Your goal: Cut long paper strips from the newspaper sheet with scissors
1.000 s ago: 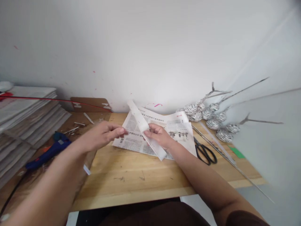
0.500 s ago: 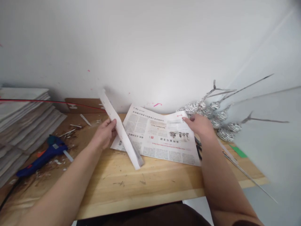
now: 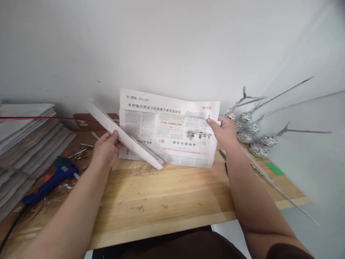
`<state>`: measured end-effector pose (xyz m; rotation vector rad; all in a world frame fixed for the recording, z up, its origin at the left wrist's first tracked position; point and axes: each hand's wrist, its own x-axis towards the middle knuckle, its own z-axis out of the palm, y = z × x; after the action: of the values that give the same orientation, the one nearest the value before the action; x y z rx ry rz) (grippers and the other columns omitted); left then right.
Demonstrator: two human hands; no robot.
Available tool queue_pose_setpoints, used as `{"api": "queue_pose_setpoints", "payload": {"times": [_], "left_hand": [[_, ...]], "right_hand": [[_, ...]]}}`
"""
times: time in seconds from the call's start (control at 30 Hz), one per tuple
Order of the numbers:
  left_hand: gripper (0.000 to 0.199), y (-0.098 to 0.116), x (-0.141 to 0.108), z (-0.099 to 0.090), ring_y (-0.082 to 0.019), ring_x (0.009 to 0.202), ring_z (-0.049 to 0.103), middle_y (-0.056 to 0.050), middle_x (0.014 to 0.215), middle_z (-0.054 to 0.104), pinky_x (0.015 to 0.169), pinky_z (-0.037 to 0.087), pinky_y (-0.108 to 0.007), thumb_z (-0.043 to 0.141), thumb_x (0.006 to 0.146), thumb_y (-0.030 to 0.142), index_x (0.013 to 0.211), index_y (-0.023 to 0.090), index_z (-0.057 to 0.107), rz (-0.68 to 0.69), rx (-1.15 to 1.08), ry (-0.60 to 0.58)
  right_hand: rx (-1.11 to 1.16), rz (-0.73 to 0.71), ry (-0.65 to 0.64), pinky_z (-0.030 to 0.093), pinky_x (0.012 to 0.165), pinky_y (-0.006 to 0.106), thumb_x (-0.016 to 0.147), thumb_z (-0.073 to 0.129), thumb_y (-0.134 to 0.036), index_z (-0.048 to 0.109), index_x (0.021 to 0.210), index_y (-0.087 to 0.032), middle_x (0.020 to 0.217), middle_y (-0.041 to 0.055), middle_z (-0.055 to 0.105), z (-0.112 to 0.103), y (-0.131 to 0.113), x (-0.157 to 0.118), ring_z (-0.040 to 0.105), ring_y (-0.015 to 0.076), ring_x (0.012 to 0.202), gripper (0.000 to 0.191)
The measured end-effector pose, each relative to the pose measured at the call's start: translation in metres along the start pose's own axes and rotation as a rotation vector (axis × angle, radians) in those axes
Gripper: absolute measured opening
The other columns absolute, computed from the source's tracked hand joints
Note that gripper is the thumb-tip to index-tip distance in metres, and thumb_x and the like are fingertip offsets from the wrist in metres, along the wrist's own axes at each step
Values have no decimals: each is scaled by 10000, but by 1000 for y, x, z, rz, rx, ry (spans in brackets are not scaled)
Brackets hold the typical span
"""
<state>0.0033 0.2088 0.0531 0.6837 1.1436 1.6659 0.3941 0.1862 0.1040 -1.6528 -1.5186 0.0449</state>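
Note:
My left hand [image 3: 106, 149] is closed on a long folded white paper strip [image 3: 130, 140], thumb on top. The strip slants from upper left to lower right, across the left part of a newspaper sheet [image 3: 175, 122]. With the thumb in front and the fingers behind, my right hand [image 3: 226, 131] pinches the sheet's right edge. The printed sheet stands tilted up above the table, facing me. Whether my left fingers also hold the sheet behind the strip, I cannot tell.
A blue glue gun [image 3: 52, 181] lies at left among paper scraps, beside stacked newspapers [image 3: 32, 144]. At right are several woven paper balls with stems [image 3: 260, 146], a green piece [image 3: 274, 168] and thin rods [image 3: 285, 196]. A dark tool [image 3: 223, 155] lies partly behind my right forearm.
The newspaper sheet has come up off the table and shifted left, now tilted upright. My left hand and the strip have moved left and up; my right hand rose slightly leftward.

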Motion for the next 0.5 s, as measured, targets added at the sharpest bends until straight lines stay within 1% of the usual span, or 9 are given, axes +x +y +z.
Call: {"api": "queue_pose_setpoints", "payload": {"times": [0.1, 0.17, 0.23, 0.3, 0.37, 0.43, 0.5], "left_hand": [[114, 6, 3, 1, -119, 729, 687, 53, 729, 710, 877, 596, -330, 631, 946, 140, 839, 172, 653, 39, -57, 12], [126, 7, 4, 2, -125, 730, 701, 56, 726, 709, 883, 597, -344, 626, 954, 137, 834, 171, 646, 44, -80, 5], [131, 7, 5, 1, -129, 748, 715, 54, 732, 717, 880, 599, -344, 624, 955, 133, 831, 172, 642, 42, -99, 2], [125, 5, 6, 1, -126, 766, 724, 53, 730, 721, 880, 597, -327, 631, 945, 125, 831, 174, 642, 41, -112, 6], [105, 2, 8, 1, -124, 773, 729, 49, 720, 720, 880, 593, -308, 653, 922, 121, 832, 174, 643, 43, -121, 14], [95, 0, 10, 1, -126, 764, 727, 40, 700, 715, 863, 594, -294, 667, 902, 119, 827, 172, 643, 42, -124, 21], [89, -3, 11, 1, -121, 744, 717, 33, 688, 713, 838, 595, -273, 678, 892, 123, 823, 168, 645, 37, -123, 27]], "right_hand": [[12, -60, 76, 476, 711, 327, 918, 535, -491, 744, 926, -154, 788, 59, 720, 18, -7, 20, 639, 234, 748, 397], [11, -97, 100, 469, 736, 330, 918, 535, -490, 726, 893, -163, 762, 47, 694, 30, -11, 36, 617, 226, 742, 380], [14, -127, 95, 476, 765, 334, 918, 539, -471, 717, 911, -174, 804, 51, 707, 41, -13, 52, 625, 231, 781, 347], [16, -137, 84, 492, 807, 359, 922, 530, -439, 709, 978, -176, 905, 75, 737, 51, -12, 64, 647, 254, 858, 323], [11, -125, 71, 509, 846, 398, 929, 518, -430, 687, 1088, -170, 1012, 107, 749, 59, -10, 68, 663, 282, 935, 348], [-5, -98, 51, 524, 864, 432, 924, 529, -434, 614, 1260, -148, 1138, 154, 731, 62, -7, 64, 677, 303, 986, 450], [-36, -75, 19, 535, 870, 449, 907, 557, -428, 456, 1441, -106, 1299, 219, 660, 57, -5, 51, 684, 316, 1030, 631]]}}
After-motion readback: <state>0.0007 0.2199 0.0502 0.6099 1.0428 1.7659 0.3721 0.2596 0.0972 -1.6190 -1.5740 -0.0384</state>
